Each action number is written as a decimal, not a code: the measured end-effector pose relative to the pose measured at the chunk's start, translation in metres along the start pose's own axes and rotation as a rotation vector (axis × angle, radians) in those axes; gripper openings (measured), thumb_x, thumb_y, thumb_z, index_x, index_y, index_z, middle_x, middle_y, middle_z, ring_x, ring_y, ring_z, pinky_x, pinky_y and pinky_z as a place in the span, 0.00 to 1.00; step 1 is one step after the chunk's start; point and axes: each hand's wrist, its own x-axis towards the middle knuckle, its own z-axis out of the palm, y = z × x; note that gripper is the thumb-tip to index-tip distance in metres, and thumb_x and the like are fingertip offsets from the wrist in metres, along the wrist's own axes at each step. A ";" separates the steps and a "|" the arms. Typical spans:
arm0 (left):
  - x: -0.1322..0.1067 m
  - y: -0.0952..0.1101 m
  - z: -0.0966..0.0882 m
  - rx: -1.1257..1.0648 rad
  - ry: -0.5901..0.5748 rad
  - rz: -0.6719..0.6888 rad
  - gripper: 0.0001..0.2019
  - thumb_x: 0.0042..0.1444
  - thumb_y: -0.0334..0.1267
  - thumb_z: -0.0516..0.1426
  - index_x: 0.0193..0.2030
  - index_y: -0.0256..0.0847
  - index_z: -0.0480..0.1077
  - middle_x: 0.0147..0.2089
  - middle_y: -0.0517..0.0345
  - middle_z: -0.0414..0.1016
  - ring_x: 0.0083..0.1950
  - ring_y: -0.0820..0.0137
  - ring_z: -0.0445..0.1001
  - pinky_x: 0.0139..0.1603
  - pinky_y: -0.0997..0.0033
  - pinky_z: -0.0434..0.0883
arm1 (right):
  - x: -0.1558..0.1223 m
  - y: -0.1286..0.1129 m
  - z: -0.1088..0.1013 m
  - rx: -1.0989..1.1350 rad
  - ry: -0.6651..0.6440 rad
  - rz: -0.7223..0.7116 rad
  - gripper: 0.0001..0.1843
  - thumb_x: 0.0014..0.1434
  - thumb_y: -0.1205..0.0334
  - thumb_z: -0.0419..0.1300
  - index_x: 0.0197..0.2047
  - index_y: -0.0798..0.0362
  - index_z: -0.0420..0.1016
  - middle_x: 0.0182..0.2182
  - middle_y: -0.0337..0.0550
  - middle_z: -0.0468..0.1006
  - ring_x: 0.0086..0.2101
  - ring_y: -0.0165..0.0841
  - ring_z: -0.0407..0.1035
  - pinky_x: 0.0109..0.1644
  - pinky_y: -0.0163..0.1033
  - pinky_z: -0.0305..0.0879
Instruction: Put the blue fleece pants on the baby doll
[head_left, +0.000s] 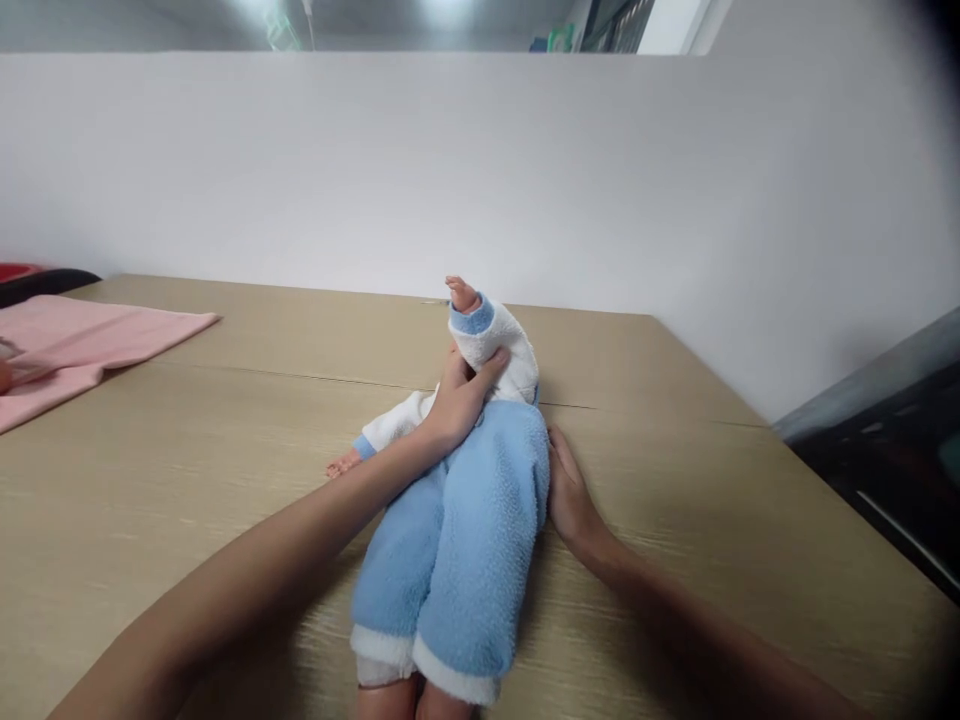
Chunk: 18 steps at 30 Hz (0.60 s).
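A baby doll (480, 510) in blue fleece trousers and a white top with blue cuffs lies on the table, its legs pointing toward me. My left hand (459, 395) is closed on the doll's chest and raised sleeve, thumb lying across the white fabric. At the doll's right side, my right hand (571, 490) presses against the hip, with its other fingers partly hidden behind the blue cloth. One doll arm sticks up near the far end; the other stretches out to the left. The doll's head is hidden behind the sleeve and my left hand.
A pink cloth (105, 340) lies at the table's left with a partly visible object on it. Behind it is a black and red item (45, 280). A white wall (337, 170) rises behind the wooden table (187, 480), and a dark object (885, 460) stands beyond the right edge.
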 end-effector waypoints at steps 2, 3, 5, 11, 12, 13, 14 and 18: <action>0.002 -0.003 0.003 0.032 -0.017 0.002 0.30 0.61 0.60 0.67 0.59 0.39 0.76 0.68 0.40 0.78 0.72 0.48 0.72 0.73 0.50 0.67 | 0.003 0.002 -0.001 0.009 0.033 0.004 0.30 0.66 0.28 0.54 0.51 0.46 0.74 0.51 0.46 0.83 0.55 0.46 0.73 0.62 0.49 0.68; 0.003 -0.005 0.005 0.039 -0.026 0.012 0.29 0.62 0.60 0.66 0.60 0.39 0.75 0.67 0.41 0.78 0.72 0.49 0.72 0.73 0.49 0.67 | 0.006 0.003 -0.002 0.012 0.051 0.005 0.30 0.66 0.28 0.55 0.51 0.46 0.75 0.53 0.47 0.83 0.59 0.46 0.71 0.65 0.49 0.67; 0.006 -0.008 0.009 0.054 -0.038 0.067 0.26 0.65 0.57 0.65 0.60 0.40 0.75 0.65 0.41 0.79 0.70 0.49 0.73 0.73 0.50 0.67 | 0.013 0.003 -0.005 0.025 0.075 0.022 0.31 0.65 0.27 0.55 0.50 0.45 0.76 0.55 0.47 0.82 0.63 0.46 0.70 0.67 0.49 0.67; 0.004 -0.006 0.022 0.205 -0.131 0.198 0.18 0.66 0.49 0.65 0.56 0.41 0.75 0.59 0.45 0.82 0.63 0.51 0.76 0.68 0.53 0.68 | 0.031 -0.014 -0.038 0.123 -0.037 0.212 0.35 0.72 0.29 0.44 0.47 0.47 0.80 0.48 0.51 0.87 0.48 0.47 0.82 0.49 0.48 0.79; 0.003 -0.006 0.024 0.240 -0.165 0.215 0.18 0.66 0.49 0.65 0.57 0.41 0.74 0.59 0.45 0.82 0.61 0.51 0.77 0.66 0.53 0.69 | 0.031 -0.018 -0.047 0.156 -0.080 0.259 0.36 0.73 0.30 0.42 0.48 0.48 0.81 0.50 0.52 0.87 0.48 0.47 0.83 0.49 0.48 0.79; 0.002 -0.006 0.026 0.286 -0.199 0.238 0.18 0.66 0.48 0.65 0.56 0.40 0.74 0.58 0.45 0.82 0.59 0.51 0.77 0.63 0.54 0.70 | 0.030 -0.021 -0.056 0.192 -0.127 0.306 0.38 0.73 0.30 0.40 0.49 0.48 0.81 0.52 0.53 0.86 0.49 0.47 0.83 0.50 0.48 0.79; 0.001 -0.006 0.028 0.342 -0.230 0.263 0.18 0.66 0.48 0.65 0.56 0.40 0.74 0.57 0.45 0.82 0.58 0.51 0.78 0.61 0.54 0.71 | 0.029 -0.023 -0.064 0.227 -0.176 0.349 0.41 0.73 0.30 0.37 0.50 0.49 0.82 0.53 0.54 0.86 0.50 0.48 0.83 0.51 0.49 0.79; -0.004 -0.010 0.037 0.697 -0.364 0.351 0.19 0.65 0.48 0.65 0.56 0.40 0.74 0.55 0.43 0.81 0.57 0.49 0.76 0.59 0.50 0.71 | 0.020 -0.017 -0.087 0.147 -0.231 0.281 0.46 0.72 0.27 0.34 0.51 0.50 0.85 0.51 0.57 0.86 0.52 0.51 0.82 0.52 0.53 0.79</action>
